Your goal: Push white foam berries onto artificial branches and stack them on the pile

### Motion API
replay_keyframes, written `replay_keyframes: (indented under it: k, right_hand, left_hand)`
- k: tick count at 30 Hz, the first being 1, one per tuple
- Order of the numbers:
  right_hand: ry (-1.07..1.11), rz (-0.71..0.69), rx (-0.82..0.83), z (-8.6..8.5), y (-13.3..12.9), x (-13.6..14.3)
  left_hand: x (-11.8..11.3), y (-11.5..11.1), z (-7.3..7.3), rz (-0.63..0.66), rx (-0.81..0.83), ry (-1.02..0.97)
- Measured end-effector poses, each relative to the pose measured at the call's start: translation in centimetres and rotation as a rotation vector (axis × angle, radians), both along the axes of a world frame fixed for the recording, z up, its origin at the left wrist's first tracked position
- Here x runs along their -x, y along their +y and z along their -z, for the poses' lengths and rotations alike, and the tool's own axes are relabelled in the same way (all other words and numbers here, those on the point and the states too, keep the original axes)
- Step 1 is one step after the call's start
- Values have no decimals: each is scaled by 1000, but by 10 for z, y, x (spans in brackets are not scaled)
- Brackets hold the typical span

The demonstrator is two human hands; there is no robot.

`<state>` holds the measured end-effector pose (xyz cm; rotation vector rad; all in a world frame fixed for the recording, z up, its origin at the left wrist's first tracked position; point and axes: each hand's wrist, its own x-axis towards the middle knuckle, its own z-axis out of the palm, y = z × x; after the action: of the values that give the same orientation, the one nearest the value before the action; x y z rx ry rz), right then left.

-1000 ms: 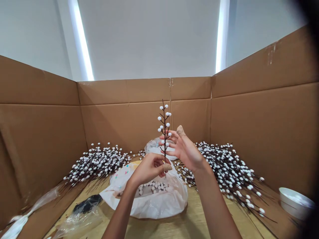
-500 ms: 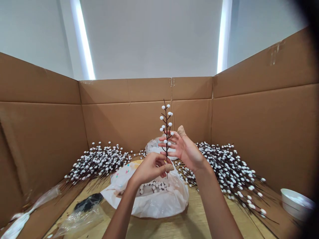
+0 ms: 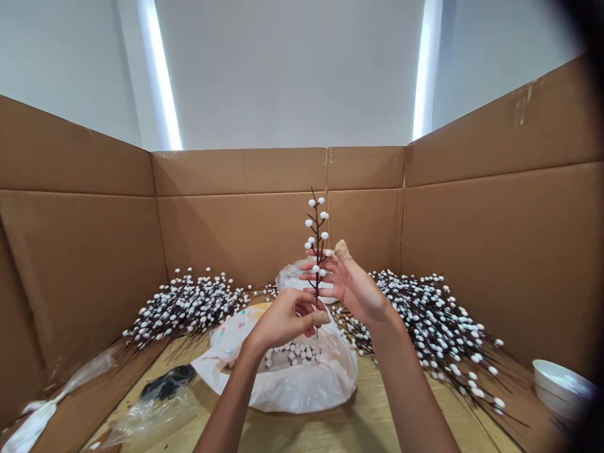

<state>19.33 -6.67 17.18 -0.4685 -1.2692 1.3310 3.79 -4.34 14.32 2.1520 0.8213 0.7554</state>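
Upright in front of me stands an artificial berry stem (image 3: pixel 318 234), dark brown with white berries on short side twigs. My left hand (image 3: pixel 295 318) pinches its lower part between thumb and fingers; the thumb is wrapped in tan tape. My right hand (image 3: pixel 352 286) is open just behind and to the right of the stem, fingers spread, its thumb tip taped too. Whether its fingers touch the stem I cannot tell. Below the hands lies a white plastic bag (image 3: pixel 302 393), spread wide, with loose white berries (image 3: pixel 297 354) inside.
Bundles of white-berried stems lie at left (image 3: pixel 184 305) and right (image 3: pixel 429 321). A white bowl (image 3: pixel 561 387) stands far right. Clear plastic wrap (image 3: pixel 151 418) with a dark bundle (image 3: pixel 168 382) lies front left. Cardboard walls (image 3: pixel 278 220) enclose the surface on three sides.
Hardly anything differs. The view has shifted very slightly, and both hands and the stem keep the same pose.
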Motion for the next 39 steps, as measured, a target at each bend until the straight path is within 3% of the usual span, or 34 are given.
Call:
replay_keyframes:
  k: [39]
  right_hand:
    - [-101, -19, -82, 3, -3, 4]
  left_hand:
    - [1, -7, -6, 18, -22, 8]
